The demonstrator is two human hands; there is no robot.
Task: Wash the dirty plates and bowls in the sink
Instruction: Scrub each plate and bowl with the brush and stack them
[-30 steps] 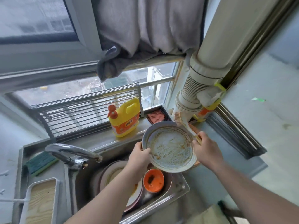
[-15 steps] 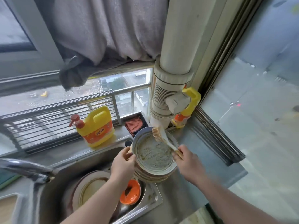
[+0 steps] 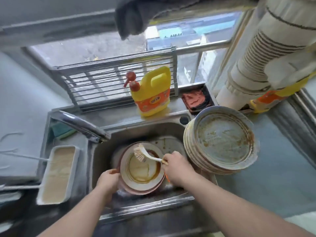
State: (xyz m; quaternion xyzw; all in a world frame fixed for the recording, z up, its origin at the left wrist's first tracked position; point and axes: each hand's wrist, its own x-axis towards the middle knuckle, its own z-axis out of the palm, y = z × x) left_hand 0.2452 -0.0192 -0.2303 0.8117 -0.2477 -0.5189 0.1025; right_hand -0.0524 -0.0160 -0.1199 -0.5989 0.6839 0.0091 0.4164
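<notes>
plate in sink [image 3: 141, 170]: greasy, sits on a pinkish one, next up for scrubbing

left hand [image 3: 108, 179]: now gripping that plate's rim

right hand [image 3: 177, 168]: wrapped round the brush [image 3: 145, 153], bristles moved over it

plate stack [image 3: 220, 142]: the plate scrubbed a second ago landed on top, beside the sink [image 3: 99, 159], unrinsed I'd say

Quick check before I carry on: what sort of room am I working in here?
Most likely a small home kitchen, at a window: a stainless steel sink with a chrome tap, a yellow dish-soap jug on the ledge, and a stack of dirty round plates beside the basin.
</notes>
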